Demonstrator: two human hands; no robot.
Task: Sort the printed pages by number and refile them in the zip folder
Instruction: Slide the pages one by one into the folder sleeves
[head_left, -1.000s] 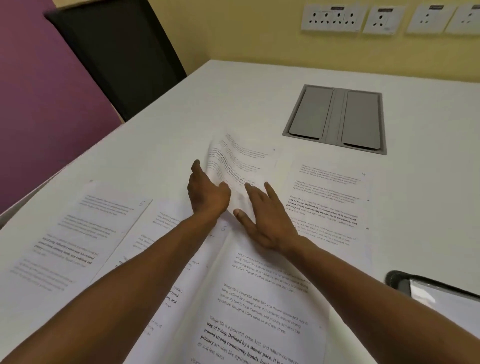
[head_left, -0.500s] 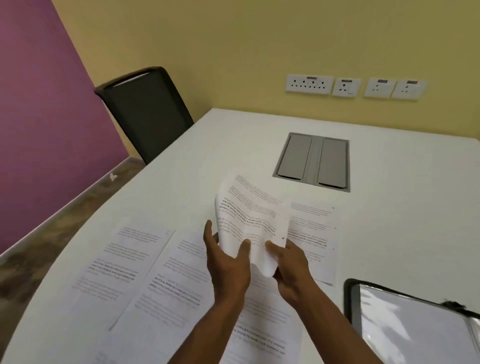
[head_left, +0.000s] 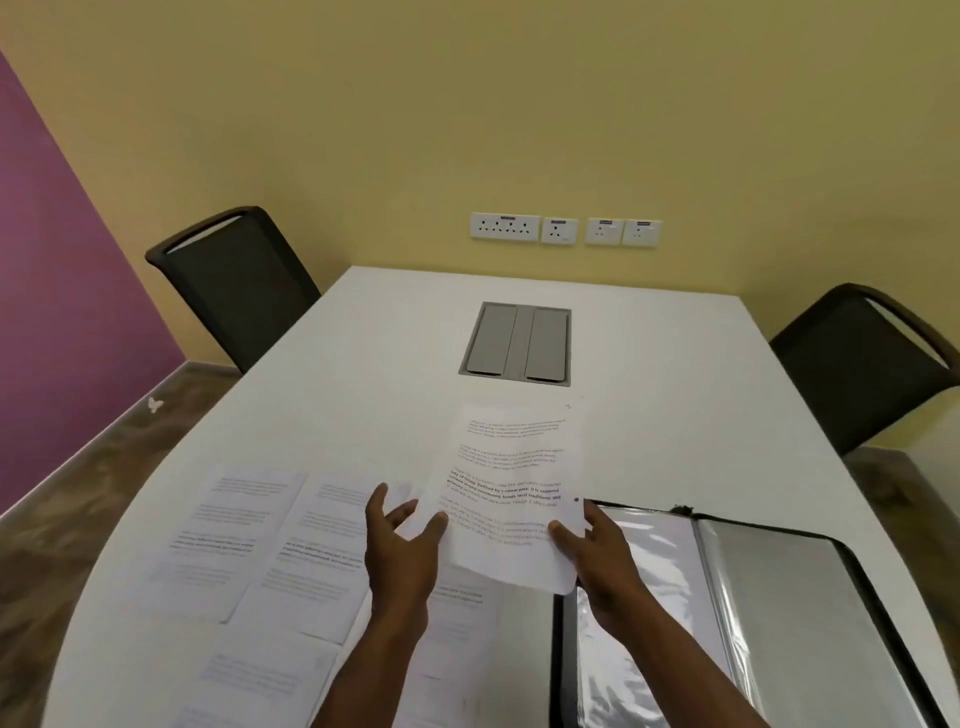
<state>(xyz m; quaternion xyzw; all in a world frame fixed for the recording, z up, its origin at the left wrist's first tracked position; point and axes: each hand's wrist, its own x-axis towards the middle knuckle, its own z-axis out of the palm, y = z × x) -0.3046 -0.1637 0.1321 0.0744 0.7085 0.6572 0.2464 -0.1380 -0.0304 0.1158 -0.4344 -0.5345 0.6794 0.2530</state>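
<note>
A: The white table with the rounded near end (head_left: 363, 374) fills the room between a yellow wall and a purple one, with a black mesh-backed chair (head_left: 234, 283) at its far left corner and a second black chair (head_left: 857, 364) at the right edge. Where is the free room?

B: The far half is bare apart from the grey double-flap cable hatch (head_left: 517, 343) sunk into the top. Several printed white pages (head_left: 280, 540) lie flat along the near left, reaching close to the curved edge, and the open black zip folder with clear plastic sleeves (head_left: 779, 597) covers the near right, its corner running out of view.

A: And the sheet in hand?

B: A printed white sheet with rounded corners (head_left: 511, 493) is held above the table between the two hands, text facing up. The right hand (head_left: 605, 556) pinches its lower right edge, thumb on top and the other fingers hidden underneath. The left hand (head_left: 400, 545) touches the lower left edge at the thumb (its fingers are spread open and clear of the paper).

A: Any change from half a second back?

B: Then both hands gripped a curled, bent sheet close together. It has since flattened out, the left hand has loosened, and the view has risen, so the second chair and more of the folder show.
</note>
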